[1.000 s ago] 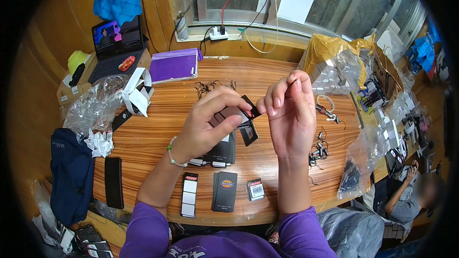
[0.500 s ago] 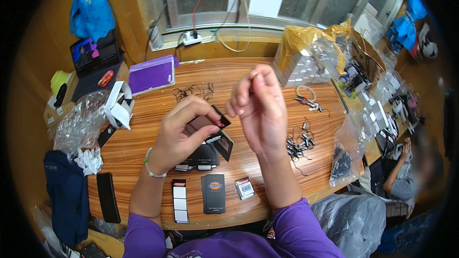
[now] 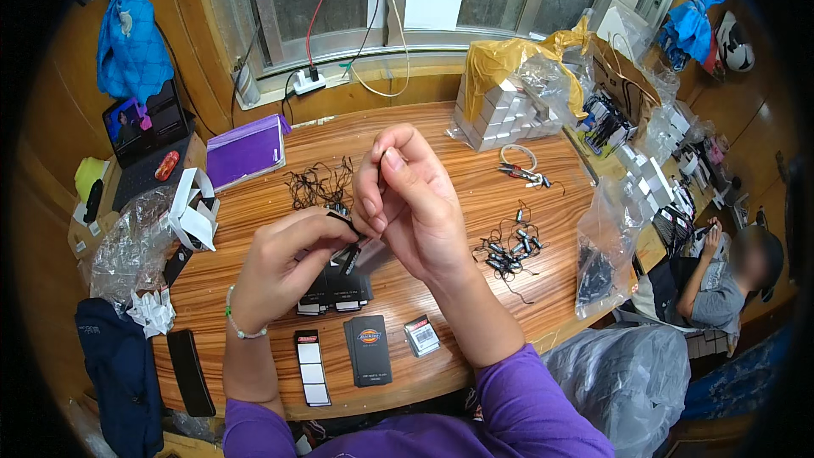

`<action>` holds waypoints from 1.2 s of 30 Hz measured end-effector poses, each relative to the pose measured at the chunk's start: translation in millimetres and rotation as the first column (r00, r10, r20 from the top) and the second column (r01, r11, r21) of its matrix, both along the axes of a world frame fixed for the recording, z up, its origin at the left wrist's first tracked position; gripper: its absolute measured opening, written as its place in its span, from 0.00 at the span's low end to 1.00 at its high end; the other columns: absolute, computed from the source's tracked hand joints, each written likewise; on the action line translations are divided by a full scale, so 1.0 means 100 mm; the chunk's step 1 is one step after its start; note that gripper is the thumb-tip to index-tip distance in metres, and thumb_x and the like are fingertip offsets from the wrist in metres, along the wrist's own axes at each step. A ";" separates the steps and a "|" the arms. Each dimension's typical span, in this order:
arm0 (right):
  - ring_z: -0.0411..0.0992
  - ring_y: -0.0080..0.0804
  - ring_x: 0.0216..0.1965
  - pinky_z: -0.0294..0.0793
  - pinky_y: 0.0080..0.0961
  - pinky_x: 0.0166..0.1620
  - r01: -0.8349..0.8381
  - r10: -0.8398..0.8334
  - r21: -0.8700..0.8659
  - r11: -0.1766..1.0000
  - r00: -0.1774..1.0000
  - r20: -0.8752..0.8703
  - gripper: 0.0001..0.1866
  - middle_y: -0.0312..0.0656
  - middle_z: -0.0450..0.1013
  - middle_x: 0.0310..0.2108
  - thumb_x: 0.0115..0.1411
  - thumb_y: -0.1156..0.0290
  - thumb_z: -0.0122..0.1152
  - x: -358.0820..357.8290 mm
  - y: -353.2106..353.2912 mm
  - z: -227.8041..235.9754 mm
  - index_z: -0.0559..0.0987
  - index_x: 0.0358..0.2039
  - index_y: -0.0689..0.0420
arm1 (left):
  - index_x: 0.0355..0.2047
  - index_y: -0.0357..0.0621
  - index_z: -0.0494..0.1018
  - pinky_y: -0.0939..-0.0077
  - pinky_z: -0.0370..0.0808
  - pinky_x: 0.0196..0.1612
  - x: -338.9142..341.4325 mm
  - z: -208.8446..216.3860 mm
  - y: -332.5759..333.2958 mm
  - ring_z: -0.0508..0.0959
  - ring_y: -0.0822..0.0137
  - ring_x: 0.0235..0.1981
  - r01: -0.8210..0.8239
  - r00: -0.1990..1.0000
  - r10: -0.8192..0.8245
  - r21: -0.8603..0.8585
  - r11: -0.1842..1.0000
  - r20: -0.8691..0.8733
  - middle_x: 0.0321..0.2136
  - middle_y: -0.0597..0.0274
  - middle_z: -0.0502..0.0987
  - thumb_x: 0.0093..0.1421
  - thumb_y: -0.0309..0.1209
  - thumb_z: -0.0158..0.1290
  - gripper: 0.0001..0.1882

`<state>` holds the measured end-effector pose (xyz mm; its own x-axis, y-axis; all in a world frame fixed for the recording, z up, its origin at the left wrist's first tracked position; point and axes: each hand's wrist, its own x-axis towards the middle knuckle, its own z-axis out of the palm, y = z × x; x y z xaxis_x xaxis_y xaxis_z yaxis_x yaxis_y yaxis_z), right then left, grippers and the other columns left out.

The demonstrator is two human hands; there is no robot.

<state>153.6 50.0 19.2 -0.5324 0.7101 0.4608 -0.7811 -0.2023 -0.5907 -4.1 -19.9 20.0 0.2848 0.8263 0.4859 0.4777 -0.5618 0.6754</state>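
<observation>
My left hand (image 3: 284, 263) is closed on some black hang tags (image 3: 349, 256), seen almost edge-on. Close beside it, my right hand (image 3: 415, 203) is raised with thumb and forefinger pinched; a tiny dark bit shows at the tips, too small to name. Under my left hand lie more black tags (image 3: 343, 295), partly covered. Nearer me are a stack of black tags (image 3: 371, 356), a black-edged strip of white labels (image 3: 313, 371) and a small pile of barcode labels (image 3: 422, 337). Beyond my left hand is a tangle of black cords (image 3: 318, 182).
Right of my hands lie black cords with small metallic pieces (image 3: 511, 250) and red-handled pliers (image 3: 519, 173). A plastic-wrapped stack of white boxes (image 3: 513, 114) stands at the back. A purple notebook (image 3: 246, 154) and laptop (image 3: 148, 140) are left. Another person (image 3: 721, 288) sits at far right.
The view has shifted, so the table sits further left. The tags in my left hand have turned from spread faces to nearly edge-on, and my hands are closer together.
</observation>
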 end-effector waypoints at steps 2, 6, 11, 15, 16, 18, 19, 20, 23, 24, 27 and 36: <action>0.59 0.19 0.19 0.61 0.14 0.23 0.031 -0.031 0.001 1.000 0.997 -0.067 0.06 0.37 0.64 0.19 0.64 0.67 0.44 -0.01 -0.01 0.00 0.64 0.36 0.55 | 0.34 0.37 0.70 0.76 0.71 0.35 0.02 -0.01 0.03 0.75 0.63 0.30 0.062 0.991 -0.048 -0.106 0.992 0.129 0.30 0.55 0.73 0.49 0.21 0.55 0.10; 0.59 0.22 0.18 0.62 0.18 0.24 0.040 -0.043 -0.020 0.999 0.983 -0.179 0.05 0.38 0.62 0.18 0.64 0.68 0.42 -0.01 0.00 0.02 0.63 0.37 0.54 | 0.35 0.38 0.69 0.77 0.71 0.35 0.12 -0.11 0.08 0.74 0.67 0.31 0.094 0.961 -0.071 -0.073 0.993 0.268 0.29 0.58 0.72 0.43 0.30 0.65 0.21; 0.59 0.23 0.18 0.62 0.19 0.24 0.050 -0.058 -0.045 0.998 0.974 -0.219 0.05 0.38 0.62 0.19 0.65 0.67 0.41 0.02 0.00 0.03 0.62 0.38 0.54 | 0.33 0.40 0.67 0.79 0.69 0.32 0.26 -0.28 0.17 0.72 0.69 0.29 -0.079 0.987 0.059 0.127 0.989 0.149 0.29 0.61 0.71 0.41 0.23 0.65 0.20; 0.55 0.22 0.18 0.58 0.20 0.23 0.139 -0.138 -0.010 0.990 0.972 -0.192 0.06 0.36 0.60 0.19 0.65 0.66 0.39 0.10 0.03 0.06 0.62 0.37 0.53 | 0.31 0.39 0.70 0.79 0.69 0.33 0.25 -0.30 0.18 0.72 0.69 0.29 -0.003 0.954 -0.003 0.019 1.000 0.300 0.28 0.61 0.72 0.45 0.20 0.60 0.13; 0.56 0.22 0.17 0.59 0.21 0.23 0.149 -0.148 -0.010 0.989 0.969 -0.200 0.05 0.36 0.60 0.19 0.65 0.66 0.39 0.11 0.04 0.07 0.63 0.37 0.52 | 0.31 0.38 0.71 0.79 0.69 0.33 0.23 -0.28 0.19 0.73 0.69 0.30 -0.007 0.962 -0.009 0.060 0.998 0.273 0.28 0.60 0.72 0.45 0.21 0.60 0.12; 0.56 0.22 0.17 0.58 0.21 0.23 0.148 -0.146 -0.007 0.989 0.969 -0.201 0.05 0.36 0.60 0.19 0.65 0.66 0.39 0.11 0.07 0.09 0.63 0.37 0.52 | 0.31 0.38 0.72 0.79 0.69 0.34 0.17 -0.23 0.19 0.73 0.69 0.31 -0.018 0.976 -0.014 0.143 0.990 0.218 0.29 0.59 0.73 0.47 0.22 0.59 0.10; 0.56 0.22 0.17 0.58 0.20 0.23 0.143 -0.142 -0.005 0.990 0.969 -0.202 0.05 0.36 0.60 0.19 0.65 0.66 0.39 0.11 0.08 0.09 0.63 0.37 0.52 | 0.31 0.37 0.73 0.79 0.69 0.35 0.16 -0.23 0.18 0.73 0.68 0.32 -0.010 0.961 -0.024 0.120 0.993 0.277 0.30 0.59 0.73 0.47 0.22 0.59 0.10; 0.59 0.24 0.19 0.61 0.21 0.25 0.098 -0.099 -0.016 0.995 0.969 -0.228 0.05 0.38 0.62 0.19 0.64 0.67 0.42 0.13 0.08 0.06 0.64 0.38 0.53 | 0.30 0.37 0.73 0.79 0.69 0.35 0.15 -0.25 0.17 0.73 0.68 0.32 -0.004 0.942 -0.029 0.097 0.995 0.335 0.31 0.58 0.74 0.47 0.23 0.59 0.09; 0.56 0.21 0.18 0.57 0.19 0.23 0.155 -0.159 -0.043 0.987 0.983 -0.097 0.05 0.35 0.60 0.19 0.65 0.67 0.39 0.13 0.06 0.07 0.63 0.37 0.53 | 0.28 0.37 0.74 0.79 0.69 0.39 0.12 -0.27 0.18 0.73 0.68 0.35 -0.050 0.843 0.046 -0.007 0.999 0.536 0.33 0.58 0.73 0.47 0.25 0.60 0.08; 0.56 0.20 0.18 0.56 0.18 0.23 0.129 -0.135 -0.081 0.988 0.987 -0.085 0.05 0.35 0.60 0.18 0.65 0.67 0.40 0.09 0.04 0.07 0.64 0.37 0.53 | 0.27 0.38 0.75 0.79 0.68 0.39 0.06 -0.29 0.18 0.72 0.68 0.35 -0.070 0.865 0.029 0.063 0.996 0.501 0.33 0.59 0.72 0.46 0.25 0.60 0.07; 0.55 0.20 0.17 0.57 0.18 0.23 0.114 -0.117 -0.071 0.991 0.992 -0.048 0.05 0.35 0.60 0.18 0.64 0.67 0.41 0.08 0.04 0.08 0.64 0.37 0.53 | 0.23 0.40 0.77 0.78 0.67 0.40 0.05 -0.25 0.29 0.70 0.70 0.35 -0.135 0.879 0.029 0.191 0.972 0.475 0.33 0.64 0.68 0.42 0.25 0.62 0.07; 0.66 0.26 0.23 0.69 0.23 0.29 0.106 -0.103 -0.073 0.992 0.993 0.054 0.05 0.42 0.67 0.23 0.63 0.69 0.44 -0.01 0.10 -0.03 0.65 0.35 0.56 | 0.25 0.37 0.77 0.83 0.66 0.24 -0.10 -0.17 0.19 0.71 0.74 0.21 -0.389 0.897 0.299 0.259 0.884 0.325 0.21 0.63 0.74 0.42 0.20 0.61 0.07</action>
